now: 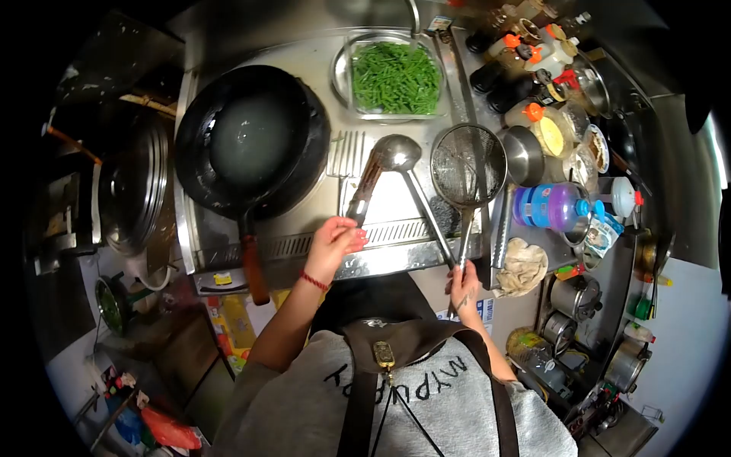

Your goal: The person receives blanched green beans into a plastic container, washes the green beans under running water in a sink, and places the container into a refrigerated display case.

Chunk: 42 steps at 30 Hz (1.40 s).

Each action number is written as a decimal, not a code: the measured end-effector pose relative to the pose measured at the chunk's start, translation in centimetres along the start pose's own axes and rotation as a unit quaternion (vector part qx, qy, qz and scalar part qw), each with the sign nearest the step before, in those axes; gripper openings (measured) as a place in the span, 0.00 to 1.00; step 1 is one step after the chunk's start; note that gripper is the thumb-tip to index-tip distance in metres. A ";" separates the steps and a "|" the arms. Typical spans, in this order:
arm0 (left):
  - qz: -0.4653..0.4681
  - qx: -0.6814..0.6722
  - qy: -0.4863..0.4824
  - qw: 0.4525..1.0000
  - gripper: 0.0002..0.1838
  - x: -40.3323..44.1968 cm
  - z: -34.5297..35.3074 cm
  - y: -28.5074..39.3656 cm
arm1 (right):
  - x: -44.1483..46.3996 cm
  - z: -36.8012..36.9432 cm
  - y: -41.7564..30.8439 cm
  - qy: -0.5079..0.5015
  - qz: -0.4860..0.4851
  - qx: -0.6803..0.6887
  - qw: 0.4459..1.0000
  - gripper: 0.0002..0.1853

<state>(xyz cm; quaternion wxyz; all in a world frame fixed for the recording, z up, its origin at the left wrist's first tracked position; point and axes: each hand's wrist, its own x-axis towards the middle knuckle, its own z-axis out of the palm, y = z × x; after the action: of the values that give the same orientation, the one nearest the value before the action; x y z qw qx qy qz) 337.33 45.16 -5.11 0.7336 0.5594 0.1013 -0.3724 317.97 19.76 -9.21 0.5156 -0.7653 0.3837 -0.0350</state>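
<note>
My right hand point(463, 286) is closed around the handle of a round wire-mesh strainer point(468, 164), whose bowl lies over the stove's right side. A metal ladle point(398, 154) lies to its left, its handle running down to the same hand; whether the fingers grip it too is hidden. My left hand point(336, 242) has its fingers curled together at the lower end of a dark brown, streaked tool point(365, 190); a grip on it cannot be made out. Beside that tool is a slotted metal spatula point(346, 156). A black wok point(266, 145) with pale liquid sits to the left.
Cut green vegetables point(396, 76) fill a clear tray point(400, 116) at the back. Sauce bottles point(502, 76), a metal bowl point(523, 154) and a purple jug point(544, 207) crowd the right. A cloth point(521, 266) lies at the front right. The wok's handle point(253, 270) juts over the front edge.
</note>
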 end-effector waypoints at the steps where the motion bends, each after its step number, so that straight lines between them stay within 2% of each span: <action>1: 0.000 0.002 0.009 1.000 0.09 -1.6 -0.7 0.0 | 0.4 0.1 0.5 0.028 -0.035 -0.109 0.993 0.17; 3: 0.073 0.043 0.015 0.996 0.08 -4.7 -2.4 -0.1 | 1.4 -0.2 0.3 0.028 -0.110 -0.232 0.966 0.28; 5: 0.108 0.045 0.032 0.993 0.07 -7.4 -4.0 -0.2 | 1.1 0.9 -3.9 0.104 -0.269 -0.412 0.864 0.33; 6: 0.137 0.050 0.075 0.986 0.07 -8.7 -4.6 0.1 | 1.7 1.8 -4.7 0.062 -0.296 -0.346 0.888 0.34; 7: 0.165 0.057 0.118 0.978 0.07 -10.0 -5.1 0.5 | 1.4 3.6 -6.9 -0.026 -0.303 -0.289 0.908 0.33; 8: 0.185 0.070 0.138 0.971 0.06 -11.1 -5.5 0.8 | 2.3 6.3 -6.2 -0.113 -0.316 -0.199 0.921 0.31; 11: 0.234 0.045 0.174 0.955 0.06 -12.9 -6.7 1.1 | 3.1 15.5 -7.4 -0.264 -0.257 -0.253 0.895 0.28; 12: 0.232 0.037 0.184 0.954 0.06 -13.7 -6.9 1.4 | 3.5 17.6 -7.6 -0.244 -0.292 -0.320 0.868 0.27; 15: 0.256 0.035 0.221 0.941 0.06 -16.6 -7.5 1.6 | 3.5 21.2 -7.9 -0.219 -0.204 -0.352 0.887 0.22; 17: 0.257 0.035 0.238 0.936 0.07 -18.7 -9.3 -0.3 | 4.1 21.0 -6.8 -0.181 -0.187 -0.263 0.929 0.15; 18: 0.254 0.039 0.264 0.930 0.06 -19.7 -10.2 -1.2 | 4.7 20.2 -6.1 -0.184 -0.247 -0.218 0.926 0.12; 20: 0.231 0.026 0.315 0.920 0.05 -21.6 -11.6 -2.5 | 3.6 16.3 -6.6 -0.226 -0.220 -0.062 0.947 0.08; 21: 0.229 0.020 0.319 0.920 0.05 -22.4 -12.5 -3.4 | 1.0 13.1 -9.9 -0.249 -0.190 -0.059 0.948 0.11; 22: 0.224 0.006 0.344 0.912 0.05 -22.9 -13.7 -4.8 | 0.1 10.6 -10.2 -0.259 -0.177 -0.064 0.947 0.18; 23: 0.220 -0.010 0.369 0.903 0.05 -23.3 -14.8 -6.0 | -2.7 8.3 -14.5 -0.289 -0.111 -0.026 0.951 0.23; 25: 0.218 -0.017 0.393 0.893 0.05 -23.5 -15.9 -7.1 | -2.3 6.4 -16.9 -0.264 -0.209 -0.076 0.939 0.28; 27: 0.210 -0.052 0.418 0.882 0.05 -23.2 -16.8 -6.8 | -0.2 7.9 -22.3 -0.282 -0.332 -0.093 0.895 0.29; 30: 0.232 -0.071 0.400 0.884 0.05 -22.7 -17.0 -6.2 | 4.0 13.4 -30.1 -0.316 -0.397 -0.233 0.829 0.24; 31: 0.240 -0.073 0.387 0.887 0.05 -22.8 -17.0 -6.2 | 5.4 15.8 -32.1 -0.329 -0.416 -0.289 0.797 0.22; 33: 0.265 -0.042 0.377 0.887 0.05 -23.7 -16.9 -7.1 | 8.3 21.7 -32.7 -0.388 -0.364 -0.410 0.741 0.22; 35: 0.218 -0.021 0.394 0.893 0.05 -25.2 -17.0 -8.8 | 11.0 28.3 -29.2 -0.322 -0.458 -0.354 0.749 0.26; 37: 0.191 -0.020 0.434 0.880 0.05 -26.8 -17.0 -11.2 | 9.3 33.6 -29.9 -0.311 -0.374 -0.315 0.815 0.28; 39: 0.191 -0.035 0.471 0.860 0.04 -28.2 -17.4 -13.5 | 6.1 37.4 -30.9 -0.322 -0.198 -0.173 0.909 0.28; 42: 0.174 -0.061 0.493 0.850 0.04 -29.1 -17.1 -14.8 | 2.5 38.9 -30.8 -0.368 -0.182 -0.078 0.908 0.26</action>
<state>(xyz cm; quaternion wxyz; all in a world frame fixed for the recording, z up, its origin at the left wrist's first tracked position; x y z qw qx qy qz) 311.72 71.63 -5.78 0.6727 0.6323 0.3729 0.0928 354.15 53.24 -3.05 0.5438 -0.8180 0.0218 0.1859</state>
